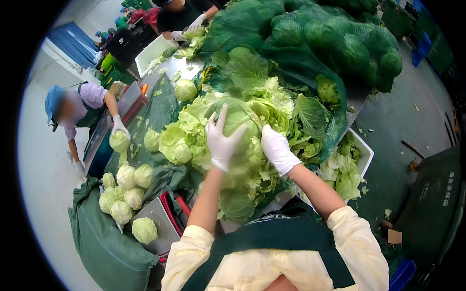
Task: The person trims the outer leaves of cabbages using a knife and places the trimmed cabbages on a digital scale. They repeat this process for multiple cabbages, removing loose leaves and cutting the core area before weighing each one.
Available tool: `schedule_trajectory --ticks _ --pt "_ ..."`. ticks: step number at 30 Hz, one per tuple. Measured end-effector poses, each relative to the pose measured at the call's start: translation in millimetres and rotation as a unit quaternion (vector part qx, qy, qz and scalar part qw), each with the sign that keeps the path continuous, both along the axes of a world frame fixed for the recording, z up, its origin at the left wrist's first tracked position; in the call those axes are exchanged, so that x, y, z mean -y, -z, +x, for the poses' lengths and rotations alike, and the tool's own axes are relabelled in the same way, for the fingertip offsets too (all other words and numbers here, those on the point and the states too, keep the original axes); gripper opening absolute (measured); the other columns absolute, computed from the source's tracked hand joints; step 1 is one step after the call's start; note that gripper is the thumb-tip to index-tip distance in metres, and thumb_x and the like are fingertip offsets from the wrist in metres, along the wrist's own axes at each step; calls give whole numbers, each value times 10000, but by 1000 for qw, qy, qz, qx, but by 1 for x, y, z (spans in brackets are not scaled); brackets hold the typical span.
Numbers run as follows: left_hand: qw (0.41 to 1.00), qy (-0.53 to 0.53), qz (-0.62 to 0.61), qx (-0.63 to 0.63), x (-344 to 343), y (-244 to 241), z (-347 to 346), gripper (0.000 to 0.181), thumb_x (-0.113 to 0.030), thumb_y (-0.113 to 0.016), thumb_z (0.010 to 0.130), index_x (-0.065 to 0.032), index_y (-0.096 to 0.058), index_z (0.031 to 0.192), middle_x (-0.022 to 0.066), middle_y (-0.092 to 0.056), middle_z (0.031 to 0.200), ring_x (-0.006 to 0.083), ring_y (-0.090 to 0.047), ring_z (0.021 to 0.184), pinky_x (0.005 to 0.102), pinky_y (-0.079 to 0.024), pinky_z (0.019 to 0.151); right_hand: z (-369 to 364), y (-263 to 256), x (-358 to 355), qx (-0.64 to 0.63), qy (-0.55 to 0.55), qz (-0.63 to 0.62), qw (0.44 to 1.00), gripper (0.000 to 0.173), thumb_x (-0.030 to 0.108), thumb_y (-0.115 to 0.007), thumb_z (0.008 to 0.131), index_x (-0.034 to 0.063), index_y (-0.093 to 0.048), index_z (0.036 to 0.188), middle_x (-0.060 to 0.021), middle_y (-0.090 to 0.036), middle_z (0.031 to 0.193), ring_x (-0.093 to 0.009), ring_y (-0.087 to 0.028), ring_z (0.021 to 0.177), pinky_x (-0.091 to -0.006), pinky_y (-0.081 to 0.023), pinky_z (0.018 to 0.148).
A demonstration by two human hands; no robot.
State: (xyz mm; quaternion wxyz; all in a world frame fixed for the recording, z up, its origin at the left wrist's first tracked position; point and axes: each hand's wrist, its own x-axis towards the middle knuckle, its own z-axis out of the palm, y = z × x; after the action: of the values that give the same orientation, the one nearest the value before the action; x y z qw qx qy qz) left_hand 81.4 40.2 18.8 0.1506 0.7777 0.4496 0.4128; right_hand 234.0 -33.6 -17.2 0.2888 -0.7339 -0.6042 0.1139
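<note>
My left hand, in a white glove, lies with spread fingers on top of a large green cabbage. At the cabbage's right side is my right hand, gloved too, its fingers drawn together; whether it grips a leaf cannot be told. Loose cabbage leaves are heaped around and beneath the cabbage, partly over green netting. Smaller trimmed cabbages rest left of the heap, and several more are grouped at the lower left.
Full green net sacks of cabbages are piled at the back. A white bin of leaves stands at the right. One co-worker at the left holds a trimmed cabbage; another co-worker's gloved hands handle leaves beyond the heap.
</note>
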Motion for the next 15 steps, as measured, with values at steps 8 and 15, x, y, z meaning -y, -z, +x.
schedule_trajectory --ticks 8,15 --pt "1000 1 -3 19 -10 5 5 671 -322 -793 747 -158 -550 1351 158 -530 1202 301 -516 1122 376 -408 982 3 9 -17 -1 28 -41 999 79 29 -486 872 -24 -543 887 -247 -644 753 -404 -660 714 -478 -527 641" --pt "999 14 -29 40 -7 3 -5 682 -331 -793 748 -153 -543 1356 154 -530 1200 296 -500 1136 371 -394 991 -3 -16 3 22 17 -131 991 146 32 -458 871 -61 -538 952 -299 -647 794 -445 -658 776 -485 -530 719"
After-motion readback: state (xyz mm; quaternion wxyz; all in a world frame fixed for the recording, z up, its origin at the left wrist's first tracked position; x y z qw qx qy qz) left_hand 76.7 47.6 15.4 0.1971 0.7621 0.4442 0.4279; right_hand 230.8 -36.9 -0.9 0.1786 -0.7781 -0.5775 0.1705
